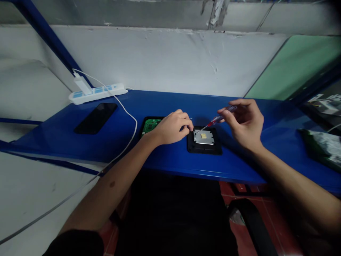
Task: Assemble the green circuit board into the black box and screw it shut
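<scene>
My right hand (247, 124) grips a slim screwdriver (216, 119) with a clear handle and a red collar, thumb and fingers closed round the handle. Its shaft slants down to the left, and the tip is at the upper left corner of a silver metal plate (209, 140). This plate lies inside a square black casing (205, 149) and carries a small yellowish pad (203, 136). At the casing's left upper edge is my left hand (174, 128), fingers curled in towards the thumb; anything between them is hidden. Partly behind that hand lies a green circuit board (150, 125) in a dark frame.
A black phone (96, 118) lies on the left of the blue table (170, 161). Behind it stands a white power strip (98, 93) with a charger, its white cable (128, 112) crossing the table. Silvery-green bags (323, 145) sit at the right edge.
</scene>
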The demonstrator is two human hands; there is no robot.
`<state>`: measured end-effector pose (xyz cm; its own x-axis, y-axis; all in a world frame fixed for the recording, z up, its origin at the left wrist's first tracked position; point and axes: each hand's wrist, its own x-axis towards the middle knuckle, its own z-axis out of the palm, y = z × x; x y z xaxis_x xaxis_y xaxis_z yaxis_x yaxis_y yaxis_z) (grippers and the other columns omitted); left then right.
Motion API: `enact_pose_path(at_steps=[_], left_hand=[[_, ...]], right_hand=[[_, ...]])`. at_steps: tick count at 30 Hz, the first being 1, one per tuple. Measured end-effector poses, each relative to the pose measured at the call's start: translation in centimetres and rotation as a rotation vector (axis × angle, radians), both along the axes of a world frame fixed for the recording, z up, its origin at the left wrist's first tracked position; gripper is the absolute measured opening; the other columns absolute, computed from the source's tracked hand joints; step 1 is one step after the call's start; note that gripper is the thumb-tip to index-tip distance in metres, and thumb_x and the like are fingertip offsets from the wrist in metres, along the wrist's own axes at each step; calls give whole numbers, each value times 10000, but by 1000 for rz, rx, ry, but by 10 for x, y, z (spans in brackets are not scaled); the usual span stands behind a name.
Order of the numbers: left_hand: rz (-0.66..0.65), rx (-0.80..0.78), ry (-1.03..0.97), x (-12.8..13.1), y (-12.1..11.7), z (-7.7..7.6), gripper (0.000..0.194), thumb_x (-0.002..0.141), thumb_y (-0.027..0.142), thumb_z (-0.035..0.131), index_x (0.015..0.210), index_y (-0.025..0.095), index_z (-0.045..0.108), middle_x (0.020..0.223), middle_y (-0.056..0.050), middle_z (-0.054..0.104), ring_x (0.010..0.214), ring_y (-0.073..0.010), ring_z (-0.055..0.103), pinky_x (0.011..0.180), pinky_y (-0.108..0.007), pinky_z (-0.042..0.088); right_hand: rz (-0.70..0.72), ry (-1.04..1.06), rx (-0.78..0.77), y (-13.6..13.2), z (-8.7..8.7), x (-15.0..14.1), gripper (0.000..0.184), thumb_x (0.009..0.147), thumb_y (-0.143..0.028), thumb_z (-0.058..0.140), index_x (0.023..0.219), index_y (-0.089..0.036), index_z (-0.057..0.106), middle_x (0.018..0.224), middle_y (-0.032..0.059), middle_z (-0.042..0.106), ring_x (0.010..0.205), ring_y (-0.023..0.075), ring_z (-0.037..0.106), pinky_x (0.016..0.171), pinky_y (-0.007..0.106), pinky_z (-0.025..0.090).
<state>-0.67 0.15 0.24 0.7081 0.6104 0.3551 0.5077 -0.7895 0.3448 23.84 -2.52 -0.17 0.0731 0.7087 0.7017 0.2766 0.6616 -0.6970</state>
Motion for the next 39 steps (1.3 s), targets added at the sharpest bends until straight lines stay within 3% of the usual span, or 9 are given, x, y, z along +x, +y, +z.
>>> enact_pose_path(at_steps=[10, 39], left_hand=[[-8, 1, 31, 0, 0, 0, 311, 909, 147, 429, 892, 230, 728, 996, -47, 706, 972, -228, 561, 860, -384, 465], [-54, -40, 21, 1, -4, 2, 328, 915, 176, 454, 936, 262, 770, 1036, -46, 706, 1021, -233, 560, 894, -389, 475]], right_hand=[[0, -58, -66, 2, -2, 3, 284, 847, -389, 754, 1038, -280, 575, 854, 7, 731, 735, 174, 742, 628, 338, 654], [-45, -63, -65, 3, 0, 5, 297, 823, -429, 780, 1017, -289, 604, 824, 10, 720, 717, 193, 743, 588, 355, 650]])
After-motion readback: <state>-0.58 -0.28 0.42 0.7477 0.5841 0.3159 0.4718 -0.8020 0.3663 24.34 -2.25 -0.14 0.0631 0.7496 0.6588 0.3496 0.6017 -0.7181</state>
